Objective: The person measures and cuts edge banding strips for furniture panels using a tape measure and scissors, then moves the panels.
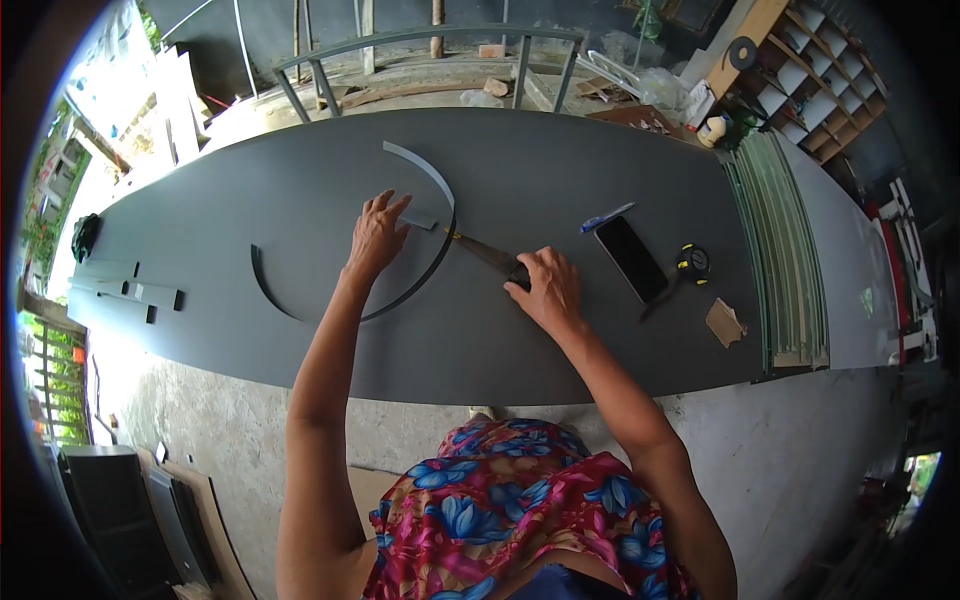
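Note:
A long dark grey table [520,350] lies before me. On it a thin curved strip [436,258] bends round in a wide arc. My left hand [378,235] is over the inside of the arc, fingers apart, beside a small grey piece [418,218]. My right hand [548,288] is closed round the dark handle of a tapered tool [485,252], whose tip meets the strip near the small piece. To the right are a black phone [631,259], a blue pen [607,217] and a tape measure [693,263].
Several short strips [150,295] lie at the table's left end. A torn brown scrap [725,323] is on the right, near stacked green-edged panels [785,250]. Behind the table stands a metal frame [430,38]; a cubbyhole shelf [820,80] is at the back right.

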A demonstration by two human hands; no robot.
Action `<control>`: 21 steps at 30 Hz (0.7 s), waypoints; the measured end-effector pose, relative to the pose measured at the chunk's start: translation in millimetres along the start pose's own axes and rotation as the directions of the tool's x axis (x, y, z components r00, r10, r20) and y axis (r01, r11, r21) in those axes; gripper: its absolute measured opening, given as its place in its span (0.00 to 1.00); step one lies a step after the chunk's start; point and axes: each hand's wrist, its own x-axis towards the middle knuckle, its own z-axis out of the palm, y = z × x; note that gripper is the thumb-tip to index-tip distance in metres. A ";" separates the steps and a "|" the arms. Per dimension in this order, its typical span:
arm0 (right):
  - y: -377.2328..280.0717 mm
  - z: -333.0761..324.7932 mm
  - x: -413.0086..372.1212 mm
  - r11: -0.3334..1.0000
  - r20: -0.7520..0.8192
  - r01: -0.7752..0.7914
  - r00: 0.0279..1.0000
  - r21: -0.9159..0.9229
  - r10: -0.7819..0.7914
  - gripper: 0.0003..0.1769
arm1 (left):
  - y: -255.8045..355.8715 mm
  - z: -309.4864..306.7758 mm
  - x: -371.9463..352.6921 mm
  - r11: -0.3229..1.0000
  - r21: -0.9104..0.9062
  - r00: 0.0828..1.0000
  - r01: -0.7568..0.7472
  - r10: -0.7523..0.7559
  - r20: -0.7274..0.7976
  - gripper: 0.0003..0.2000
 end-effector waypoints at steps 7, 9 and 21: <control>4.4 -1.3 -19.1 0.991 0.036 -0.072 0.997 0.116 0.068 0.23 | -3.2 23.6 13.7 0.988 0.054 0.989 -0.144 0.143 0.023 0.13; 4.5 -1.9 -22.1 0.995 0.010 -0.041 0.999 0.087 0.040 0.24 | -7.1 18.7 13.2 0.982 0.040 0.983 -0.185 0.185 0.010 0.11; 15.2 -23.0 -33.3 0.931 0.216 -0.298 0.943 0.209 0.253 0.24 | -17.1 -10.8 -10.6 0.913 -0.365 0.918 0.182 -0.290 -0.268 0.06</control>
